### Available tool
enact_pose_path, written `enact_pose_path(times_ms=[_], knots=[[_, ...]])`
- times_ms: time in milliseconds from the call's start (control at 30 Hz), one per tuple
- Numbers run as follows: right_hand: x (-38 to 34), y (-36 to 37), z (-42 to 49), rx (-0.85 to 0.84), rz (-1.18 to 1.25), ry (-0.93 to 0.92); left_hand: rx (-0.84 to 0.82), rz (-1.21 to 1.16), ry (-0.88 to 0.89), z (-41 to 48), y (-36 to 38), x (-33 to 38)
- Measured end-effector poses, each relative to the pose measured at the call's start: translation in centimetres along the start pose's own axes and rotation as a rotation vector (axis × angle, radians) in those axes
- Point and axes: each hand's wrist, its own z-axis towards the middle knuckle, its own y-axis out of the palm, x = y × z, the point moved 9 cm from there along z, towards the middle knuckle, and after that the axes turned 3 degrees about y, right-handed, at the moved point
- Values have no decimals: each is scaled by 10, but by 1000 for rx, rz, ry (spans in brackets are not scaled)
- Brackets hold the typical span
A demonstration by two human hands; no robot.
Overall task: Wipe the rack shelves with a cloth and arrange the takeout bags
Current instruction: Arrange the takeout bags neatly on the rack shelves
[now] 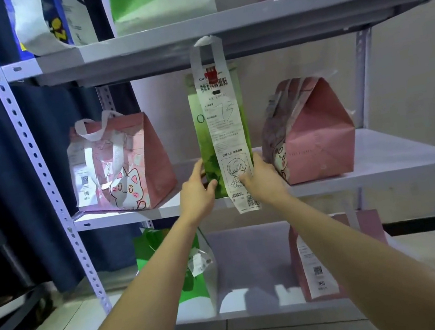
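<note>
Head view: both arms stretched forward; left hand [196, 188] and right hand [261, 179] grip grasping green bag [203, 144] base on shelf [377, 159].

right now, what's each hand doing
left hand: grips the lower left side of the tall green bag.
right hand: grips the bag's lower right side, thumb on the long receipt.

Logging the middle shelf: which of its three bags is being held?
The tall green bag in the centre; left hand and right hand grip its base. The pink bags flank it.
</note>
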Motion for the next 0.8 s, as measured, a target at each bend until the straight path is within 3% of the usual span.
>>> enact_pose_path(times_ms=[200, 433, 467, 533, 600, 667, 733, 800], knots=[[-1, 3, -1, 56, -26, -32, -15, 12, 18, 4, 7, -5], [8, 4, -5, -14, -22, 30, -122, -55, 3, 5, 7, -9], [8, 1, -8, 6, 1, 47, -128, -64, 6, 4, 3, -8], [0, -21, -21, 216, 23, 34, -102, -62, 18, -2, -10, -11], [-24, -43, -44, 529, 45, -80, -34, -66, 39, -12, -32, -18], [-62, -43, -64, 681, 105, -264, 32, -116, 62, -22, -57, -29], [-104, -15, -69, 600, 150, -437, 117, -133, 52, -30, -87, -48], [-136, 27, -65, 411, 157, -506, 231, -106, 1, -37, -123, -74]])
